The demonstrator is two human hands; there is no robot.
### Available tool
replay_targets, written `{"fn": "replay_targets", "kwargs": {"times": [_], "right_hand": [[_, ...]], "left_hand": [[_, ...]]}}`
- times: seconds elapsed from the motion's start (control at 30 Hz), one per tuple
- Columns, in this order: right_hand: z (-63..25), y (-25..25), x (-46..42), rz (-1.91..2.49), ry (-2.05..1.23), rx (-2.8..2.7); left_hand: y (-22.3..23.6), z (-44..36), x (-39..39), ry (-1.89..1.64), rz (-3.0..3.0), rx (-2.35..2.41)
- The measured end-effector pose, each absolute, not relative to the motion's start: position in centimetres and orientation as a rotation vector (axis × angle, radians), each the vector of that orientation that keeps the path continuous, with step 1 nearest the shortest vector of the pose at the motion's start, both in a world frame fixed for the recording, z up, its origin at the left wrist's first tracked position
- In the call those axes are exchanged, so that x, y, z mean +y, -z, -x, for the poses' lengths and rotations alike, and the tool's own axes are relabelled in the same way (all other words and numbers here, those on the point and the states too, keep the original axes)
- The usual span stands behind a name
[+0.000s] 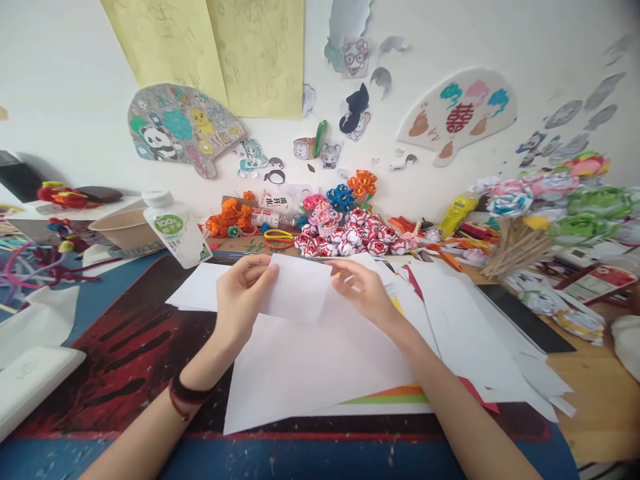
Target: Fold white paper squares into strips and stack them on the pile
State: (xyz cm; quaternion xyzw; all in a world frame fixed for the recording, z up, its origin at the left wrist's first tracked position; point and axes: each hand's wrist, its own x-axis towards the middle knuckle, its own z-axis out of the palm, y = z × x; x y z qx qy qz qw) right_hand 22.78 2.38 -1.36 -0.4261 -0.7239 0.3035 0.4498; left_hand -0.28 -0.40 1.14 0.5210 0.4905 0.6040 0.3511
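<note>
A small white sheet of paper (298,288) is held up in front of me, tilted over the desk. My left hand (245,290) is closed on its left edge, thumb on the near face. At the opposite edge is my right hand (363,290), its fingers loosely bent and apart, fingertips beside the upper right corner; a firm grip there does not show. Beneath both hands lies a larger white sheet (310,367), with orange and green paper (385,395) showing under its lower edge.
More white sheets (470,327) spread to the right beside a black flat object (525,319). Red-and-white paper flowers (350,233) line the back. A white bottle (175,230) stands back left, a white case (37,387) front left. Stemmed flowers (520,247) lean at right.
</note>
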Motion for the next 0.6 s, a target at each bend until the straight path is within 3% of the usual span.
{"fn": "replay_targets", "kwargs": {"times": [0.13, 0.6], "right_hand": [[-21.1, 2.3, 2.0, 1.049, -1.161, -1.717], [-21.9, 2.6, 2.4, 0.986, -1.259, -1.458]], "left_hand": [[-0.5, -0.2, -0.2, -1.497, -1.239, 1.208], [0.3, -0.7, -0.1, -1.163, -1.177, 0.914]]}}
